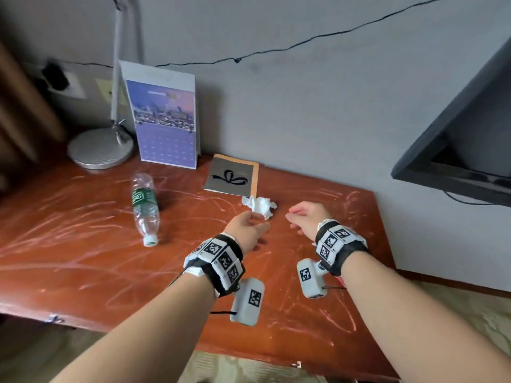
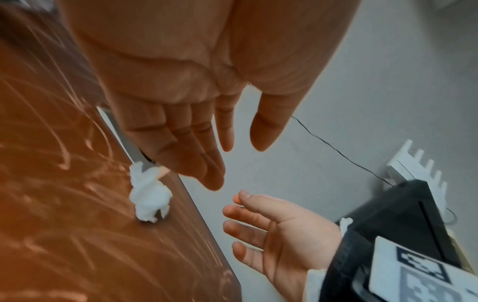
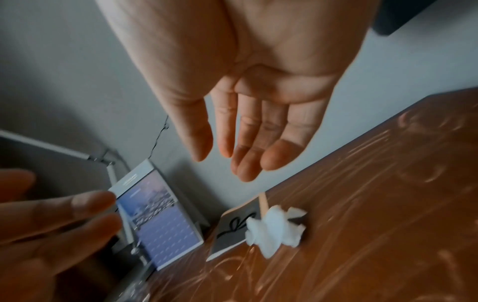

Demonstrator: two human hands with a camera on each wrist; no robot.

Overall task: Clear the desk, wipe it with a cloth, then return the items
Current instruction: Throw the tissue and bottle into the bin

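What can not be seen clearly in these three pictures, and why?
- Calendar text: too small in the head view, blurred in the right wrist view.
- Bottle label: print too small to read, head view.
- Notebook: mostly hidden behind the left hand in the left wrist view.
- Lamp head: cut off by the top edge, head view.
- Monitor: cut off by the right edge.

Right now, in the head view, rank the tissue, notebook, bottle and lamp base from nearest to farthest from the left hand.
From the left hand:
1. Tissue, crumpled, just past the fingertips.
2. Notebook, behind the tissue, by the wall.
3. Bottle, lying on its side, off to the left.
4. Lamp base, far back-left corner of the desk.
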